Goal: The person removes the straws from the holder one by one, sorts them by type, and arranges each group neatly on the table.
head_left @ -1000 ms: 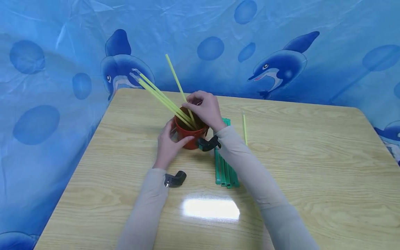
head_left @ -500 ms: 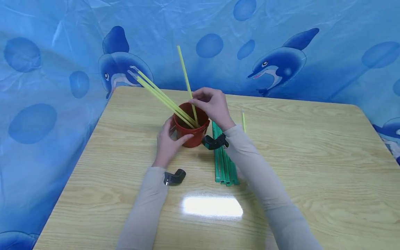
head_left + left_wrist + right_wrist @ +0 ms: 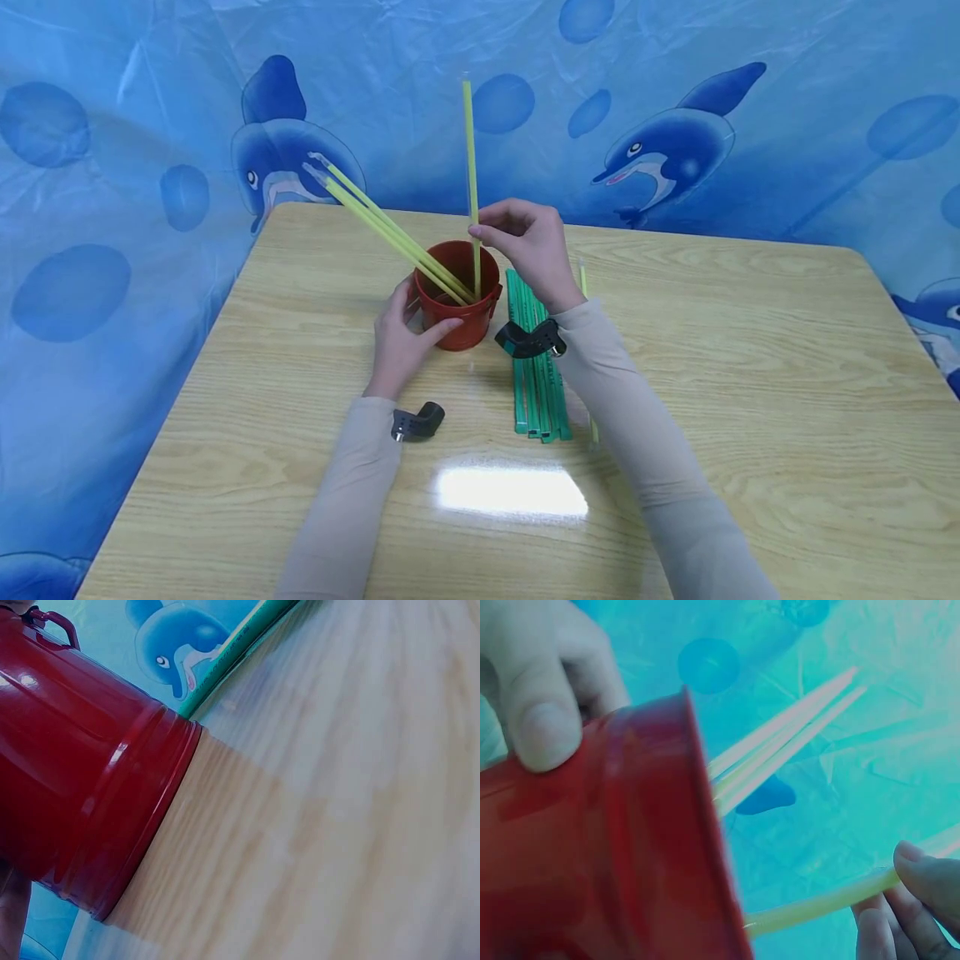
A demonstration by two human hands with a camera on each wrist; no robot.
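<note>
My left hand (image 3: 399, 348) grips a small red bucket (image 3: 459, 331) from its left side, thumb across the near wall. In the right wrist view that thumb presses on the wall of the bucket (image 3: 577, 847). With thumb and fingertips, my right hand (image 3: 532, 250) pinches a yellow straw (image 3: 471, 142) in a clear wrapper above the rim. This straw stands nearly upright, its lower end inside the bucket. Several other wrapped yellow straws (image 3: 375, 218) lean out over the rim to the left. In the left wrist view the bucket (image 3: 82, 757) fills the left side.
Right of the bucket, several long green packets (image 3: 538, 400) lie side by side on the wooden table (image 3: 735, 375). Beyond them lies another yellow straw (image 3: 583, 279), partly hidden under my right forearm. A blue dolphin-print sheet (image 3: 420, 50) hangs behind the table.
My right hand has moved right and slightly up, swinging the pinched straw from a leftward lean to nearly upright. The left hand keeps its grip on the bucket.
</note>
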